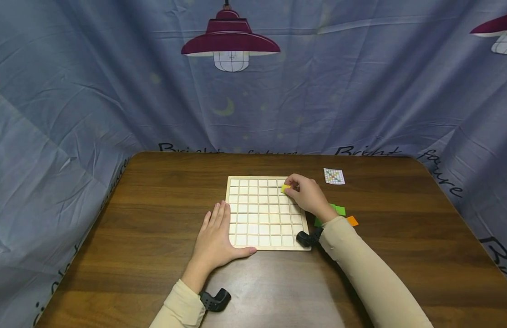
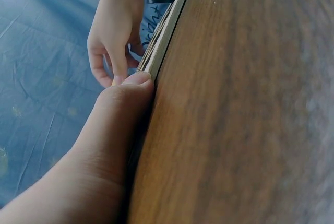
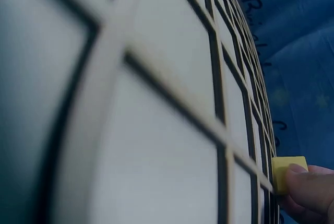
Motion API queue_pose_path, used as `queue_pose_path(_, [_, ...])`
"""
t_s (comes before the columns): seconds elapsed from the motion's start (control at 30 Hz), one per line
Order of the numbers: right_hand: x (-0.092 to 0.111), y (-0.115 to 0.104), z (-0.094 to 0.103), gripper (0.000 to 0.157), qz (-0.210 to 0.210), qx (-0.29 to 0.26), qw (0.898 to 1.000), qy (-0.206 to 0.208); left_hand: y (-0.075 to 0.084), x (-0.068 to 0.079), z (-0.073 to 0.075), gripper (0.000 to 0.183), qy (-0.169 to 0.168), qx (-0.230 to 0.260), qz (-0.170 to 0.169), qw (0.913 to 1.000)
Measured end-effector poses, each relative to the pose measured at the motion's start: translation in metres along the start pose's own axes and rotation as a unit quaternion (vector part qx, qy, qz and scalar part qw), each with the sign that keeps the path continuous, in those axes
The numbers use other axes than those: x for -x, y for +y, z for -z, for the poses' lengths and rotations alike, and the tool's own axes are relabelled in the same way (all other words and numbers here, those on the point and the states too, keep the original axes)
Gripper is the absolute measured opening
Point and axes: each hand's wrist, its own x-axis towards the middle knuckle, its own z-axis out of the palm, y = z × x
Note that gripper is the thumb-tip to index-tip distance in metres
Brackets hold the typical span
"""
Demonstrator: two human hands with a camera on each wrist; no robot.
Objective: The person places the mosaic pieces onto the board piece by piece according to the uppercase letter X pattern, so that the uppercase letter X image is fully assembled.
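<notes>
A square wooden grid board (image 1: 263, 213) with pale cells lies on the table. My right hand (image 1: 308, 195) pinches a small yellow square tile (image 3: 282, 174) between thumb and fingers, at the board's far right part. In the right wrist view the tile stands tilted against the grid. My left hand (image 1: 214, 239) lies along the board's left side with fingers straight, and its thumb (image 2: 136, 79) touches the near edge of the board. Partly hidden behind the right wrist are green tiles (image 1: 340, 210) and an orange tile (image 1: 352, 221).
A small printed card (image 1: 334, 176) with a coloured grid pattern lies beyond the board to the right. The brown wooden table (image 1: 163, 200) ends at a blue printed curtain (image 1: 319, 91). Black cameras (image 1: 215, 300) are strapped to both wrists.
</notes>
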Motion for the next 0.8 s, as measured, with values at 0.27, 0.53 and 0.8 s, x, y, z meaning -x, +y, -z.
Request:
queue_pose_path(0.27, [-0.0027, -0.0042, -0.0046, 0.009, 0.006, 0.030, 1.000, 0.003, 0.0003, 0.0002, -0.0001, 0.141, -0.001, -0.001, 0.001, 1.0000])
queue_pose_path(0.53, [-0.0029, -0.0049, -0.0054, 0.019, 0.002, 0.055, 0.998, 0.004, -0.0007, 0.0000, -0.0012, 0.142, -0.003, 0.002, 0.006, 1.0000])
queue_pose_path(0.8, [0.0032, -0.0048, -0.0030, 0.019, 0.010, 0.061, 0.998, -0.013, 0.0000, -0.0004, -0.0015, 0.143, -0.006, 0.003, 0.007, 0.9999])
